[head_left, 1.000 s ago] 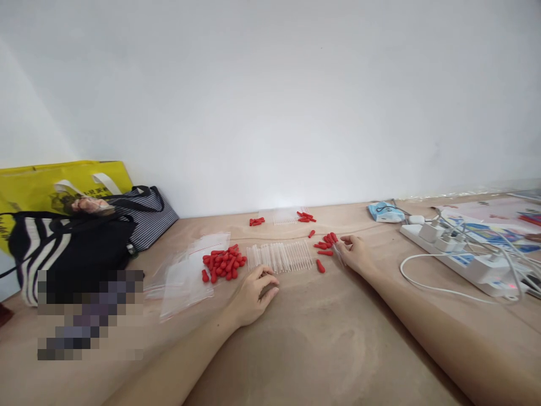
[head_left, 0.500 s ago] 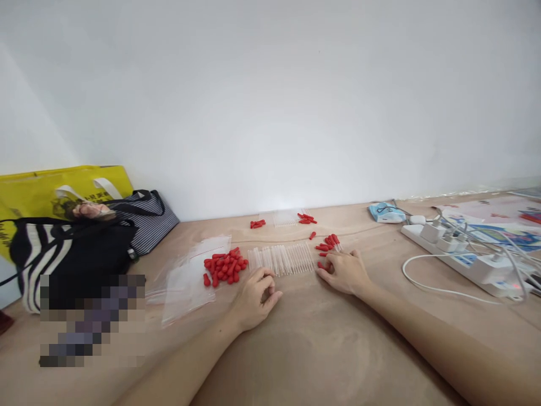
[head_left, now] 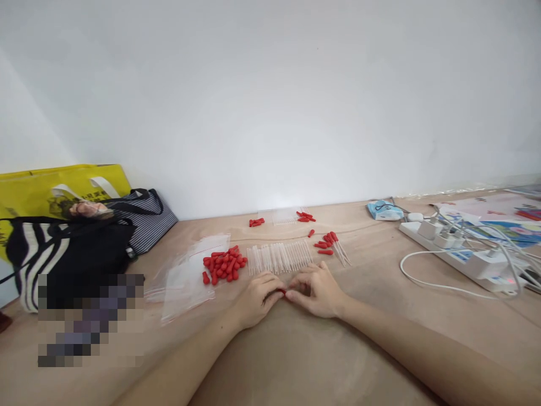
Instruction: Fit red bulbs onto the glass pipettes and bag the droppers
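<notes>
My left hand (head_left: 258, 300) and my right hand (head_left: 320, 290) meet at the front of the row of thin clear dropper tubes (head_left: 279, 257). Between their fingertips is a small red rubber bulb (head_left: 281, 291), mostly covered by the fingers; both hands pinch it. A pile of red rubber bulbs (head_left: 226, 264) lies beyond my left hand, partly on clear plastic bags (head_left: 190, 293). Past my right hand, a few droppers with red bulbs fitted (head_left: 338, 247) lie slanted beside several loose red bulbs (head_left: 323, 246).
Further back, against the wall, sit more tubes (head_left: 285, 216) and small red bulb groups. At the left are a black bag (head_left: 84, 265), a striped bag (head_left: 158, 223) and a yellow bag (head_left: 76, 175). A power strip (head_left: 456, 259) with cables and a blue mask (head_left: 384, 210) are at the right.
My right hand has moved left from the loose bulbs on the right, bringing a red rubber bulb to my left hand. The left fingers have closed on it.
</notes>
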Available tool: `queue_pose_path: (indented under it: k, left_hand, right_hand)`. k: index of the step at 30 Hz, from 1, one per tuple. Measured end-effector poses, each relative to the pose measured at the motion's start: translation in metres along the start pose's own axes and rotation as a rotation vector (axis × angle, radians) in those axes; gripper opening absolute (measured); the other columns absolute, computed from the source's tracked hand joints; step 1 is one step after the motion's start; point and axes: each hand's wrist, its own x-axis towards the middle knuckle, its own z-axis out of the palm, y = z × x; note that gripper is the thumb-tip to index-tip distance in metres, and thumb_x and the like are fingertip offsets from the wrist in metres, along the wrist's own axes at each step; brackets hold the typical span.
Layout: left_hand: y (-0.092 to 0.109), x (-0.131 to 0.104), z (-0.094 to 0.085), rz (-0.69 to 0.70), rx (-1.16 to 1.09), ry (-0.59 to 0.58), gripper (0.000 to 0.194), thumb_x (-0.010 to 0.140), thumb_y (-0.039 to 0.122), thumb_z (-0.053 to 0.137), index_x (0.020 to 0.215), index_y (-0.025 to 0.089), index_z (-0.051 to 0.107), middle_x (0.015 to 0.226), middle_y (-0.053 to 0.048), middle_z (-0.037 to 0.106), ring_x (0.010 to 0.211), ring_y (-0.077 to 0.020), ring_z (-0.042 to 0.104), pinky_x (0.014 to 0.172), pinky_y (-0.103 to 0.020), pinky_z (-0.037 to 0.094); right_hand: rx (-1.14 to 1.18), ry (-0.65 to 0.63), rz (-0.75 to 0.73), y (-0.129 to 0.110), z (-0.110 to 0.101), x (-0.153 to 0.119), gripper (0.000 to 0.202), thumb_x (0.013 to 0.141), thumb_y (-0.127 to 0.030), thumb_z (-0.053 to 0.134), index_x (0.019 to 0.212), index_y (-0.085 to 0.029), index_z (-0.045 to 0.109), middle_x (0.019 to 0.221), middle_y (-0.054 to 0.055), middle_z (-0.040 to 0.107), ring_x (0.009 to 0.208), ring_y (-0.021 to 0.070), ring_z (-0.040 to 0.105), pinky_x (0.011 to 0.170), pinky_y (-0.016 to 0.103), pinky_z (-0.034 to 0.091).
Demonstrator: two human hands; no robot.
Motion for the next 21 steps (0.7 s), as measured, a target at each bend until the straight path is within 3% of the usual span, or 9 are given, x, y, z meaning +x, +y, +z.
queue_pose_path:
  k: [4,7,10,14,21]
  left_hand:
    - [0.0,-0.001,0.0,-0.03,0.019,0.002,0.019,0.085,0.017,0.042,0.091,0.018,0.06,0.086,-0.004,0.06,0.083,-0.0167,0.053,0.077,-0.031,0.044]
    - [0.0,-0.001,-0.001,-0.041,0.024,0.007,0.025,0.084,0.018,0.044,0.106,0.019,0.055,0.096,-0.006,0.057,0.088,-0.017,0.052,0.079,-0.031,0.043]
    - [0.0,0.001,-0.001,-0.003,0.01,-0.045,0.033,0.083,0.02,0.047,0.116,0.021,0.051,0.106,-0.007,0.053,0.096,-0.0177,0.05,0.085,-0.032,0.041]
    - [0.0,0.005,0.0,0.03,-0.019,-0.125,0.029,0.086,0.018,0.043,0.112,0.022,0.055,0.1,-0.006,0.056,0.094,-0.0173,0.05,0.083,-0.031,0.041]
    - [-0.002,0.002,0.003,0.009,-0.06,-0.034,0.03,0.087,0.014,0.034,0.106,0.02,0.056,0.089,-0.006,0.052,0.08,-0.0153,0.05,0.072,-0.028,0.043]
  right_hand:
    - [-0.148,0.136,0.361,0.033,-0.011,0.026,0.023,0.079,-0.034,0.046,0.072,-0.019,0.063,0.075,0.003,0.064,0.076,0.0165,0.055,0.075,0.031,0.027]
    - [-0.259,0.086,0.59,0.053,-0.016,0.047,0.025,0.079,-0.034,0.043,0.079,-0.02,0.063,0.081,0.006,0.066,0.084,0.0205,0.056,0.079,0.035,0.027]
    - [-0.294,-0.003,0.652,0.058,-0.015,0.06,0.027,0.078,-0.036,0.043,0.078,-0.019,0.064,0.082,0.008,0.066,0.087,0.0224,0.057,0.084,0.038,0.026]
    - [-0.302,-0.061,0.678,0.056,-0.008,0.07,0.026,0.075,-0.035,0.046,0.076,-0.017,0.065,0.084,0.011,0.066,0.087,0.0238,0.058,0.086,0.039,0.025]
    - [-0.315,-0.103,0.742,0.056,-0.005,0.078,0.028,0.072,-0.028,0.048,0.09,-0.01,0.062,0.09,0.016,0.065,0.095,0.0271,0.055,0.086,0.039,0.026]
